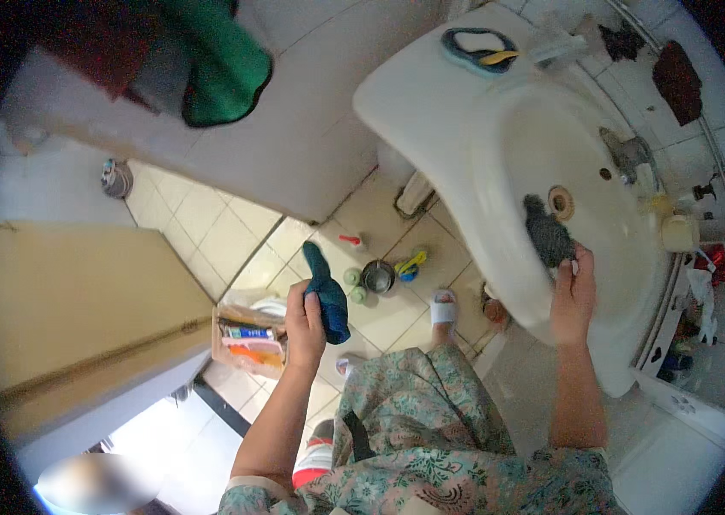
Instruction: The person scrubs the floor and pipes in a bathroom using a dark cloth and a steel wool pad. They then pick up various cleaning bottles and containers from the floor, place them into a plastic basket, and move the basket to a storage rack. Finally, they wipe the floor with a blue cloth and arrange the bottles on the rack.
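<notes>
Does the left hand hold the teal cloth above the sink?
No, the left hand holds the teal cloth above the tiled floor.

From here: loose garment (465, 476), green florals and paisley on dusty beige. Sleeve hems (259, 484) pale. Dark strip (357, 435) at front. White open-toed slides (444, 311) underfoot.

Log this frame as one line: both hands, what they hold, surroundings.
left hand: holds dark teal cloth item | right hand: grips dark grey fuzzy item over sink | nearby: drain
</notes>
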`<act>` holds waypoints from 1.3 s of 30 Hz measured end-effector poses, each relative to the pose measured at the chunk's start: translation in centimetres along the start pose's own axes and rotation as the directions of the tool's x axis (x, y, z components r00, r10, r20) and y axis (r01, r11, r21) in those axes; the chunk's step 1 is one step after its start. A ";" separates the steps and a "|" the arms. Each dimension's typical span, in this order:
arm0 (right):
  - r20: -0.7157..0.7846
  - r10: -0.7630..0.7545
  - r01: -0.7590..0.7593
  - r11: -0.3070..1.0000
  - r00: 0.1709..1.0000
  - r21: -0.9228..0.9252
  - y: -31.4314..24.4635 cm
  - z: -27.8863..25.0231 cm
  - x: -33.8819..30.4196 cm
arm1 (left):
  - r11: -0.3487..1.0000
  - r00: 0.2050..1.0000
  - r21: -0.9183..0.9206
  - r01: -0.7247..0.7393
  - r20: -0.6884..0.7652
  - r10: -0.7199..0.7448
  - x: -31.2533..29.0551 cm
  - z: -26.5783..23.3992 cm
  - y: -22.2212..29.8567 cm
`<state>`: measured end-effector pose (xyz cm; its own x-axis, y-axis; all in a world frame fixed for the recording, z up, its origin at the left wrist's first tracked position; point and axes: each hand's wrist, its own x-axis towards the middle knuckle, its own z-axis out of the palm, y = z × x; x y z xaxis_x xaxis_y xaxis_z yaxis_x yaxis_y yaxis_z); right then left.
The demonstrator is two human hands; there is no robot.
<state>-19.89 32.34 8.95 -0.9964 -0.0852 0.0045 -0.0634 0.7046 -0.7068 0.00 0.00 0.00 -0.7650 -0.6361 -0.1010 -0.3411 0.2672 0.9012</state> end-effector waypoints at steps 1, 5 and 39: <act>-0.049 -0.055 0.051 0.996 0.997 -0.070 0.1 0.5 0.4 | 1.000 1.000 0.009 0.026 -0.008 -0.026 -0.8 0.1 -0.9; -0.155 -0.177 0.092 0.893 0.972 -0.440 -1.0 1.4 -1.2 | 0.995 0.999 0.088 0.045 -0.017 -0.044 -6.1 -1.0 -5.7; 0.132 -0.577 0.539 0.807 0.806 0.240 -0.2 13.2 -10.9 | 0.897 0.887 -0.060 0.438 0.193 -0.420 -8.6 4.4 -17.4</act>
<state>-8.27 23.87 -0.28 -0.7586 -0.5686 0.3183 -0.5749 0.3541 -0.7376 10.11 3.96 -16.70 -0.6404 -0.5364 -0.5497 -0.6082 -0.0829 0.7894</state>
